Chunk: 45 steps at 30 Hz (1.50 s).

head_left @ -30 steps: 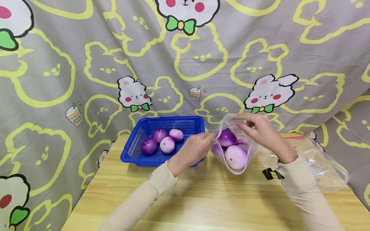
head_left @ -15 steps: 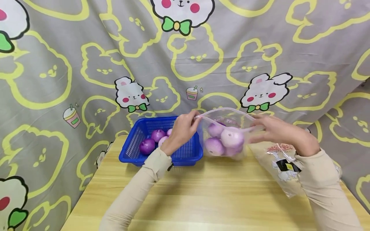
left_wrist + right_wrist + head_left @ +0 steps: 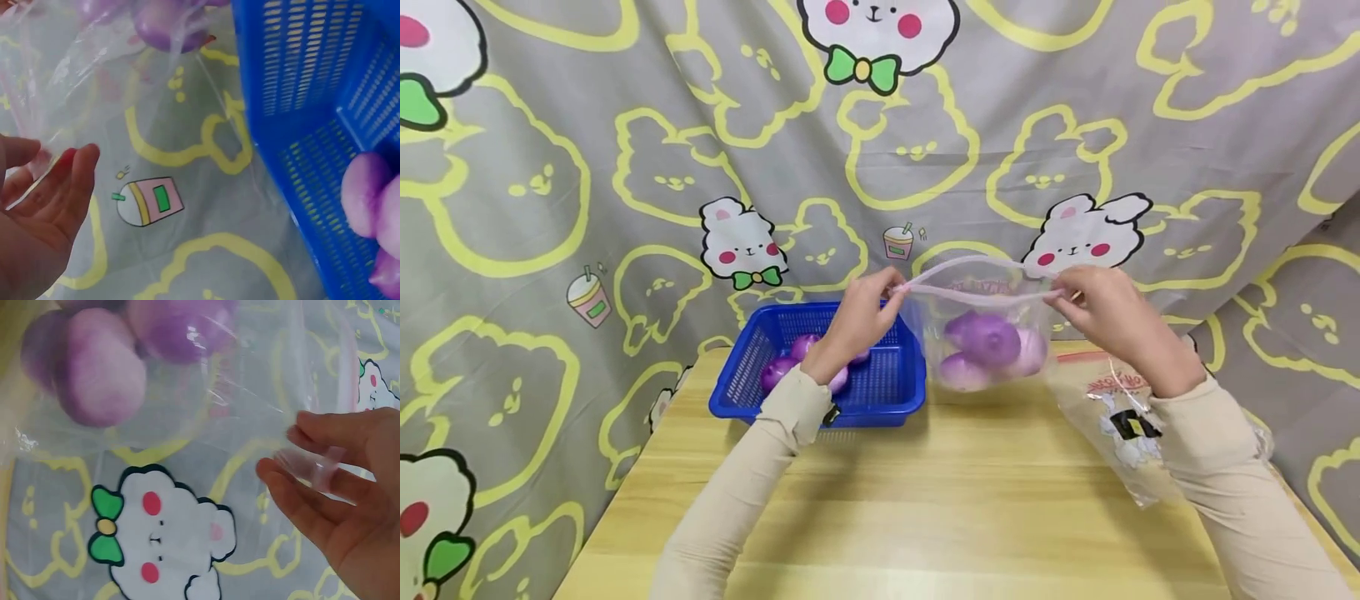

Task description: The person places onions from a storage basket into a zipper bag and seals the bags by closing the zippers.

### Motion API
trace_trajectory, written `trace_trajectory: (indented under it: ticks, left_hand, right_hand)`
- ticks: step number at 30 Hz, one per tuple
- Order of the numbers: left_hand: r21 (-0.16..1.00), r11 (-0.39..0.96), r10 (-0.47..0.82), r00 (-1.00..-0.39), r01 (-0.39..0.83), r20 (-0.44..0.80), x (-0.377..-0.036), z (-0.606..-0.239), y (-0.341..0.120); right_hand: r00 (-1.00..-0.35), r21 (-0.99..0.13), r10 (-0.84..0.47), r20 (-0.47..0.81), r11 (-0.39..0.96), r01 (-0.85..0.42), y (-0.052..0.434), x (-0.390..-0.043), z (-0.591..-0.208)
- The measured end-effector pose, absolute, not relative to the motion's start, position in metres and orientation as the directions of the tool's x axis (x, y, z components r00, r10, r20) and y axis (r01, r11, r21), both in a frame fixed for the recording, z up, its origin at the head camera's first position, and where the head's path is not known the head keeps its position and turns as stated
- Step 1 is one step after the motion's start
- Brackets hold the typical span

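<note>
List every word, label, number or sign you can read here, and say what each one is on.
None can be read.
Red print on the spare plastic bag lying under the right hand: too blurred to read.
Faint pink print near the top of the clear zip bag pinched by both hands: too blurred to read.
Yellow-and-black tag on the right wrist: too small to read.
Cartoon backdrop cloth: pictures only, no letters.

At frame centre the bag (image 3: pixel 981 333) with onions (image 3: pixel 988 346) inside hangs between left hand (image 3: pixel 861 321) and right hand (image 3: pixel 1108 321), right of the basket (image 3: pixel 887 392), above the table (image 3: pixel 925 500).
</note>
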<state>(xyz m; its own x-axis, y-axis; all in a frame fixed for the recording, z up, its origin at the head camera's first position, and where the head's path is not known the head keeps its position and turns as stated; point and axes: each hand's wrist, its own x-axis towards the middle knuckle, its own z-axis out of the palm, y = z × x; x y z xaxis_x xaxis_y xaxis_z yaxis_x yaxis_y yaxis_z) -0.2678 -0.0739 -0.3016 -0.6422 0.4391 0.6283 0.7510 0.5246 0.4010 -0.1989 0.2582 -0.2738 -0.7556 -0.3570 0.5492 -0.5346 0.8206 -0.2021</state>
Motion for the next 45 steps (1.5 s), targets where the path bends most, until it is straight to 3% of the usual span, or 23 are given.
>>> trace_trajectory:
  ticks: [8,11,14,20,29,38,45]
  left_hand:
    - [0.236,0.537,0.649,-0.575,0.810,0.499,-0.231,-0.329,-0.075]
    - [0.183,0.522,0.690,-0.539,0.833,0.484,-0.216,-0.332,-0.076]
    - [0.121,0.524,0.717,-0.513,0.843,0.471,-0.201,-0.334,-0.074]
    - [-0.027,0.560,0.749,-0.493,0.828,0.443,-0.180,-0.346,-0.066]
    - [-0.226,0.660,0.722,-0.524,0.716,0.452,-0.184,-0.363,-0.054]
    - [-0.243,0.698,0.687,-0.535,0.674,0.492,-0.192,-0.387,-0.051]
    - [-0.029,0.620,0.707,-0.543,0.784,0.453,-0.196,-0.391,-0.082]
  right_hand:
    - [-0.877,-0.246,-0.376,0.299,0.858,-0.451,0.266,-0.154,-0.303]
    - [-0.895,-0.275,-0.375,0.243,0.858,-0.434,0.261,-0.140,-0.303]
    - [-0.857,-0.252,-0.424,0.293,0.830,-0.497,0.252,-0.136,-0.304]
    - [-0.736,-0.077,-0.552,0.391,0.778,-0.624,0.224,-0.146,-0.318]
    - [-0.747,-0.066,-0.511,0.425,0.806,-0.588,0.202,-0.179,-0.332]
    - [-0.714,-0.160,-0.497,0.493,0.755,-0.636,0.206,-0.193,-0.341]
    - [-0.721,-0.181,-0.487,0.493,0.754,-0.632,0.202,-0.190,-0.346]
